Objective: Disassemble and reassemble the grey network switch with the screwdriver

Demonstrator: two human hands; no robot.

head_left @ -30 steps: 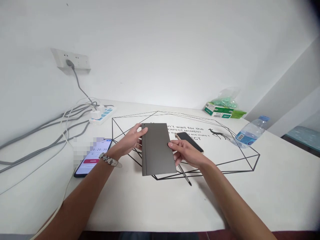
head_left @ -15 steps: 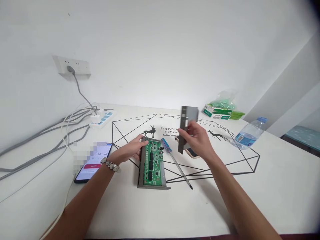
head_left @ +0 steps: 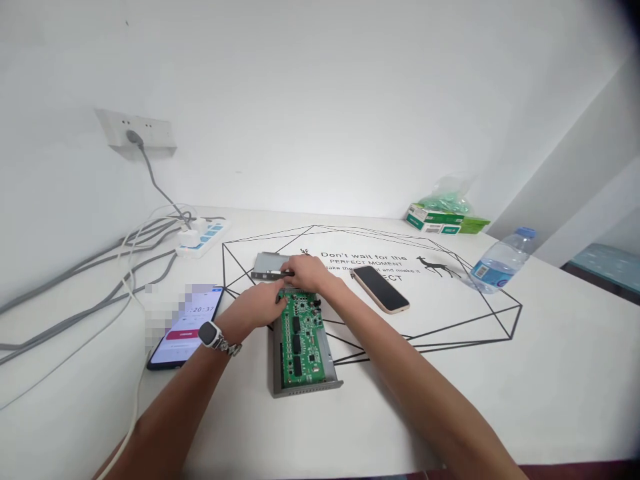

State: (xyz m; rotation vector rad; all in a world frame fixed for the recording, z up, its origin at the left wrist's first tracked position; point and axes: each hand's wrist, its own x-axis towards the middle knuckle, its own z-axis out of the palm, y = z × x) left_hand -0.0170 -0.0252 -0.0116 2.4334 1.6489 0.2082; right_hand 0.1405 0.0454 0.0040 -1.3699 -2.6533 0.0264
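An opened dark grey metal case (head_left: 277,367) lies on the table, a green circuit board (head_left: 313,363) exposed inside it. My left hand (head_left: 257,307) is closed on the far left corner of the case, its thumb beside the board. At the far end of the case, my right hand (head_left: 306,272) pinches the right end of an L-shaped metal cover (head_left: 270,262). This cover has a dark edge strip and a light grey face, and sits just beyond my left hand. My right fingertips are partly hidden.
A phone (head_left: 383,290) lies right of the case; another phone (head_left: 173,343) with a lit timer is left. Cables run to a power strip (head_left: 203,243) at the back left. A water bottle (head_left: 495,267) and green-white boxes (head_left: 435,219) stand at the right.
My right hand has carried the cover leftward and down, turning it from upright to nearly flat at the case's far end. The blue-handled screwdriver beside the case no longer shows.
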